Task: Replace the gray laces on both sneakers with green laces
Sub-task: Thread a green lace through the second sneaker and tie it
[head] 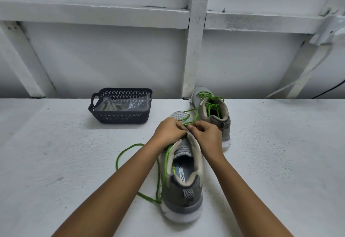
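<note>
Step in hand, as I read it: lacing the near sneaker (183, 190), low eyelets by the toe; the far sneaker (225, 124) already carries green laces, so about half done; no gray lace shows on either shoe.

Left hand (168, 130) and right hand (207, 134) meet over the tongue; each grip is curled tight, fingertips pinching the green lace (118, 159) at the eyelet row; which eyelet, I can't tell, fingers cover it.

The rest of the lace trails off the shoe's left side in a loose loop on the desk (56, 162).

Next move calls for feeding the tip through and pulling the slack even.

Materials: round cord lace, bright; sneaker mesh toe, padded beige collar, white foam sole; desk white, rough, pitted; dark perforated plastic basket (119, 115) well apart, crinkled clear plastic bag (130, 104) inside.
</note>
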`<state>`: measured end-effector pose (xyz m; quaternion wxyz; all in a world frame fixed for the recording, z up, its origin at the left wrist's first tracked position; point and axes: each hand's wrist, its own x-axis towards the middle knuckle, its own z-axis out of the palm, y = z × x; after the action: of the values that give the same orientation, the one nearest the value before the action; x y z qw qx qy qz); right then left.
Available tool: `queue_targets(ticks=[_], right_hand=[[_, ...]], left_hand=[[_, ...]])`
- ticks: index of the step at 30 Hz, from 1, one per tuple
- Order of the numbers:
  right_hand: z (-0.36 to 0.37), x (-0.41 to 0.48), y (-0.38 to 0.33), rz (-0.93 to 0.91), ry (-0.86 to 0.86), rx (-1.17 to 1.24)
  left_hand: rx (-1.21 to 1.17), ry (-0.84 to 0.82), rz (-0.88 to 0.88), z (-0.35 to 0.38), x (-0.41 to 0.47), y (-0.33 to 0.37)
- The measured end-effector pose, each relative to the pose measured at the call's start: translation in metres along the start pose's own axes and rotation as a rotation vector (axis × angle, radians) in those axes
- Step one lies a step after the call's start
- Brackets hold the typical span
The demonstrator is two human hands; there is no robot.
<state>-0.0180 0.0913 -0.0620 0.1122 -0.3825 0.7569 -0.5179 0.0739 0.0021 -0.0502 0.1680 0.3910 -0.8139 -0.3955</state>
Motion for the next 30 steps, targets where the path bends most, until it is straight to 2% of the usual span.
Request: queue_targets(ticks=[6,9,12,16,19,21,25,30], right_hand=[[0.003,-0.001,-0.003,0.039,0.031,-0.087],[0.005,0.003,-0.007,0.105,0.033,-0.151],[0.006,0.005,-0.009,0.137,0.028,-0.172],[0.006,0.004,-0.011,0.153,0.020,-0.169],[0.005,0.004,-0.011,0.158,0.008,-0.159],[0.005,0.004,-0.012,0.158,0.003,-0.165],[0.006,0.003,-0.013,0.152,0.004,-0.182],[0.005,0.003,-0.010,0.139,0.008,-0.189]], left_hand=[[0.217,-0.034,0.003,0.001,0.003,0.000],[0.186,-0.032,-0.011,-0.005,0.003,-0.002],[-0.007,0.053,-0.053,-0.010,0.000,-0.008],[-0.568,0.197,-0.124,-0.024,-0.008,-0.014],[-0.999,0.260,-0.060,-0.043,-0.016,-0.016],[-1.117,0.315,-0.020,-0.050,-0.016,-0.017],[-0.877,0.346,-0.006,-0.045,-0.016,-0.011],[-0.334,0.155,-0.158,-0.043,-0.005,-0.012]])
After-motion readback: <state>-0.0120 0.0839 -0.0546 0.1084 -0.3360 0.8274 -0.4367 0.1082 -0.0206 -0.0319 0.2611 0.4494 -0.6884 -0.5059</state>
